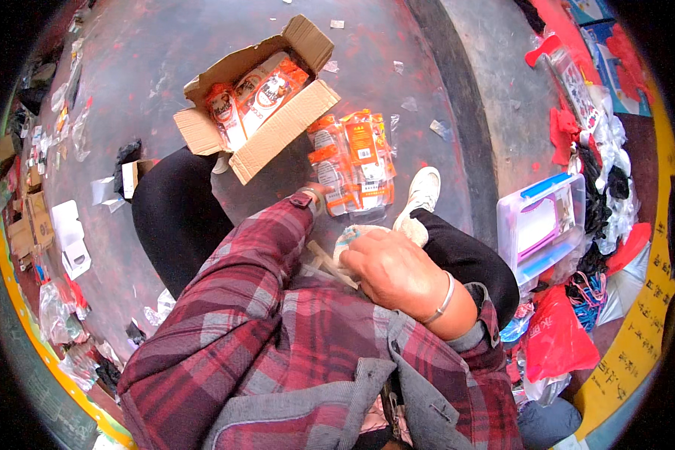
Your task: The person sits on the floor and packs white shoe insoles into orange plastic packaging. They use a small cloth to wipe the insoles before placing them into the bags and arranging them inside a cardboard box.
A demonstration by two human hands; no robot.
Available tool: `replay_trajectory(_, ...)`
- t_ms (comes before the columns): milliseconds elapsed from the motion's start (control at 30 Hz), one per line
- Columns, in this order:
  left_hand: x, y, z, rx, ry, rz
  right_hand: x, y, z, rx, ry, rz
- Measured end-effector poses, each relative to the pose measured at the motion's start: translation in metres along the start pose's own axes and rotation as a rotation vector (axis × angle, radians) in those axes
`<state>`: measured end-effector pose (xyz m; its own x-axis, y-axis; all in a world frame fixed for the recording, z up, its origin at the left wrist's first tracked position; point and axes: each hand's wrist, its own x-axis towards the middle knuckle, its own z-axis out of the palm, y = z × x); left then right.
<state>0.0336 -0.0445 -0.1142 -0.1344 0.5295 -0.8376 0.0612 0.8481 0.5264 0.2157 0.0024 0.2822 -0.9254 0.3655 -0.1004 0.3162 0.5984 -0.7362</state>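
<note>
My right hand (397, 270), with a bangle at the wrist, is closed in front of my lap. Its fingers curl round a whitish crumpled thing (348, 237) with bluish marks; its kind does not show. Just left of it is a clear plastic piece with tan strips (326, 264), partly covered. My left arm reaches forward in its plaid sleeve; only a sliver of my left hand (316, 198) shows past the cuff, and its fingers are hidden. Near it, several orange-and-clear printed packets (367, 161) lie on the floor.
Beyond my left knee stands an open cardboard box (281, 124) with orange-and-white packets (266, 94) inside. A clear plastic bin (540, 221) with blue clips is at the right, beside red bags (559, 337). Boxes (34, 221) and scraps line the left side. A white shoe (421, 199) stands near the packets.
</note>
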Motion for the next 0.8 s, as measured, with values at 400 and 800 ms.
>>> replay_trajectory(400, 0.097, -0.043, 0.057, 0.029, 0.027, 0.097, 0.006, 0.002, -0.008, 0.032, -0.017, -0.004)
replay_trajectory(800, -0.014, 0.075, 0.021, -0.508, -0.025, -0.061, 0.002, -0.007, -0.006, 0.065, -0.063, -0.024)
